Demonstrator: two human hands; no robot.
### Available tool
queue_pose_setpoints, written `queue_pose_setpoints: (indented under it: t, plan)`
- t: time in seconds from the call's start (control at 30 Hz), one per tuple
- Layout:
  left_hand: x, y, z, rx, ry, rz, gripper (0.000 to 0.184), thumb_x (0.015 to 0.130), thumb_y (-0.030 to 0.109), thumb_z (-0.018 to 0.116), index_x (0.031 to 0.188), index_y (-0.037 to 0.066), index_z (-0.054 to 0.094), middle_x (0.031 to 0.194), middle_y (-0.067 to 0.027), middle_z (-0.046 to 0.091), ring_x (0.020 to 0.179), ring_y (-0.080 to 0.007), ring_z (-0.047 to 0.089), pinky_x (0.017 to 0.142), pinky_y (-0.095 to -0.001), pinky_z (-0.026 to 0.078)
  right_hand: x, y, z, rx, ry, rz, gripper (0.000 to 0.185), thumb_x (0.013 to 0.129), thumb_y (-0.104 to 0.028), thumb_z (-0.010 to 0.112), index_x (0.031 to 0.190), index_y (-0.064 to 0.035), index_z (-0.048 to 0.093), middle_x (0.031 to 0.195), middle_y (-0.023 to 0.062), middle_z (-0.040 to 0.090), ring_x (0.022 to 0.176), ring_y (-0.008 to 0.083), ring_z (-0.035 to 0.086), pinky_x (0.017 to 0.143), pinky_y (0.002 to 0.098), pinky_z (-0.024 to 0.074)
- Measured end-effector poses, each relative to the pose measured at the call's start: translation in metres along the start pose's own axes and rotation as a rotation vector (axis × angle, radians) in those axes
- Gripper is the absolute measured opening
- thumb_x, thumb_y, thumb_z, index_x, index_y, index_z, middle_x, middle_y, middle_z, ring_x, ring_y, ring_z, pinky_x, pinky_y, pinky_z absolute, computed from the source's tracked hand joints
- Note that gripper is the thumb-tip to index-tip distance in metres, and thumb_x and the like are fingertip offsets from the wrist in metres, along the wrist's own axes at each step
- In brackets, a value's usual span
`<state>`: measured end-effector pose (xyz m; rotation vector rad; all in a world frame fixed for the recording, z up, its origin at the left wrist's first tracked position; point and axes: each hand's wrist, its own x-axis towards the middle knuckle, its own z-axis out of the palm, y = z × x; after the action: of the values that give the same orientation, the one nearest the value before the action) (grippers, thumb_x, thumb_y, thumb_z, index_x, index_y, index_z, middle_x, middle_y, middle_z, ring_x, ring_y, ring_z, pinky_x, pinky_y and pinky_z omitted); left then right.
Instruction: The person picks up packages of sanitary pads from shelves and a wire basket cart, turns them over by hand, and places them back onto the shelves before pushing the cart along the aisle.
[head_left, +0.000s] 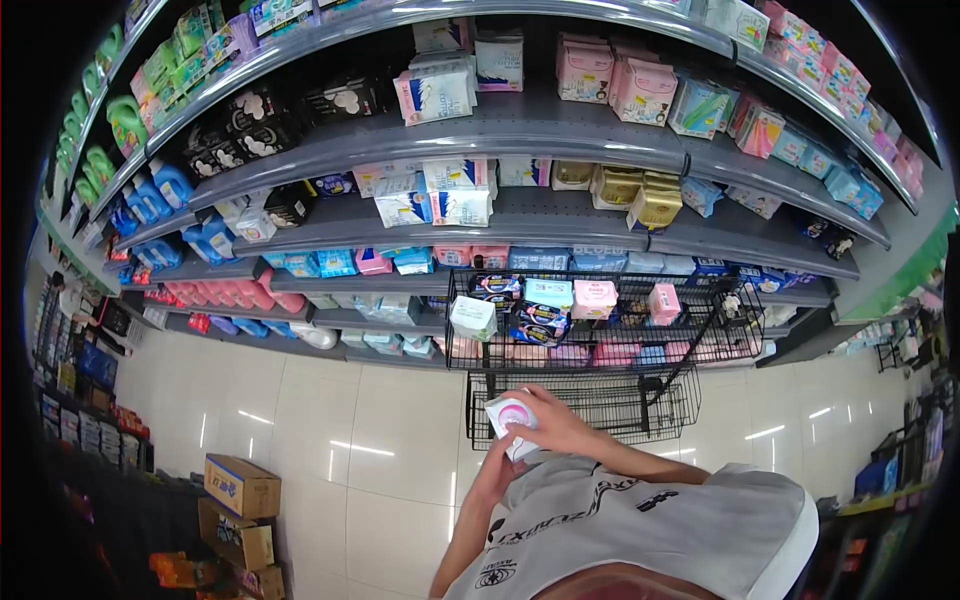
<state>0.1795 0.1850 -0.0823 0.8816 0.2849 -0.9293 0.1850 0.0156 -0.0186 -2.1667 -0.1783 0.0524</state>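
Three brown cartons (243, 490) stand close together near the left edge of the pale tiled floor (340, 505); the uppermost carries a printed mark on its side. At the left end of the shelves (350, 145) are green bottles (126, 122) and, lower, blue bottles (172, 185). Below these, pink items (230, 293) make a row. Some orange things (180, 570) lie in the dark lower left corner. Farther behind, at the far left, is another person (70, 298), rather small and unclear.
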Motion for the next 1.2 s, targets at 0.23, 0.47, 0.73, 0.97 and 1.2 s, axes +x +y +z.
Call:
queue_pose_setpoints:
  t: [0.23, 0.47, 0.73, 0.97, 1.2]
  plan:
    - [0.017, 0.010, 0.009, 0.052, -0.082, 0.021, 0.036, 0.095, 0.043, 0.052, 0.116, 0.014, 0.051, 0.094, 0.0051, 0.058, 0.074, -0.0069, 0.050, 0.061, -0.0264, 0.039, 0.005, 0.003, -0.015, -0.053, 0.038, -0.017, 0.050, 0.086, -0.029, 0.065, 0.129, -0.0083, 0.050, 0.121, 0.0162, 0.051, 0.113, 0.0347, 0.052, 0.096, 0.0390, 0.0430]
    - [0.040, -0.011, 0.035, -0.021, -0.076, -0.025, 0.045, 0.092, 0.047, 0.056, 0.126, 0.019, 0.047, 0.102, 0.0056, 0.058, 0.083, -0.0060, 0.051, 0.064, -0.0251, 0.038, 0.006, 0.023, -0.043, -0.001, 0.014, 0.035, 0.051, 0.085, -0.032, 0.064, 0.128, -0.0080, 0.051, 0.124, 0.0182, 0.050, 0.118, 0.0371, 0.048, 0.099, 0.0420, 0.0403]
    - [0.051, -0.009, 0.103, 0.028, 0.056, -0.052, 0.037, 0.095, 0.045, 0.053, 0.115, 0.014, 0.051, 0.091, 0.0039, 0.057, 0.070, -0.0078, 0.047, 0.061, -0.0248, 0.037, -0.008, 0.067, -0.080, 0.085, 0.069, -0.009, 0.049, 0.086, -0.032, 0.064, 0.128, -0.0108, 0.052, 0.126, 0.0197, 0.049, 0.120, 0.0383, 0.047, 0.101, 0.0426, 0.0392]
    - [0.090, -0.035, 0.137, 0.128, 0.011, -0.082, 0.046, 0.092, 0.051, 0.054, 0.124, 0.017, 0.049, 0.102, 0.0053, 0.059, 0.081, -0.0056, 0.050, 0.066, -0.0257, 0.037, -0.023, 0.103, -0.130, 0.193, 0.136, -0.010, 0.046, 0.083, -0.029, 0.066, 0.124, -0.0100, 0.055, 0.121, 0.0154, 0.053, 0.117, 0.0334, 0.050, 0.099, 0.0400, 0.0414]
    - [0.106, -0.040, 0.171, 0.107, -0.054, -0.160, 0.036, 0.094, 0.047, 0.053, 0.110, 0.015, 0.053, 0.086, 0.0031, 0.057, 0.064, -0.0105, 0.043, 0.065, -0.0275, 0.037, -0.033, 0.121, -0.159, 0.166, 0.222, 0.024, 0.044, 0.083, -0.027, 0.065, 0.121, -0.0076, 0.055, 0.119, 0.0165, 0.055, 0.112, 0.0339, 0.054, 0.097, 0.0398, 0.0434]
